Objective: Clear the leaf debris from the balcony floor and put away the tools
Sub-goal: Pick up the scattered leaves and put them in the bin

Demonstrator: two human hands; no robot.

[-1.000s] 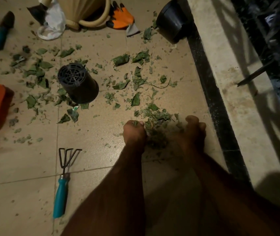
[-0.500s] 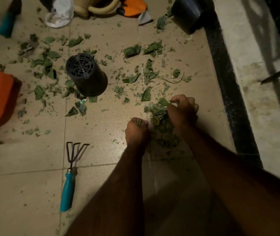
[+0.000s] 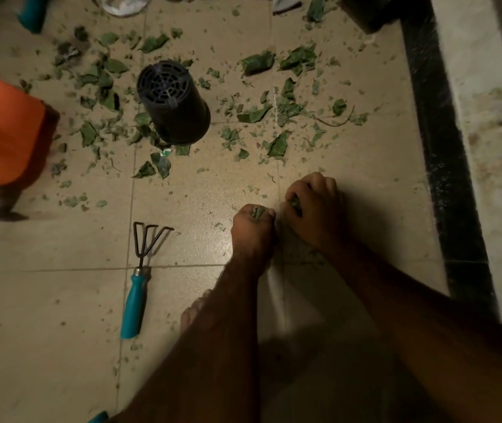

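Note:
Green leaf debris (image 3: 277,145) lies scattered over the beige floor tiles, mostly in the upper half of the view. My left hand (image 3: 252,227) is a fist that grips a clump of leaves. My right hand (image 3: 314,206), close beside it, also grips a handful of leaves. A hand rake (image 3: 141,270) with a teal handle and three dark prongs lies on the floor to the left of my left hand. Another teal-handled tool (image 3: 33,10) is partly cut off at the top left.
A black plastic pot (image 3: 172,102) lies on its side among the leaves. A second black pot (image 3: 365,10) sits at the top right by a dark floor strip (image 3: 445,178) and a pale ledge. An orange object (image 3: 2,126) is at the left edge, white cloth (image 3: 124,3) at the top.
Both hands have closed over the leaf pile that lay between them; the right hand moved in toward the left. The floor where the pile lay now shows only crumbs.

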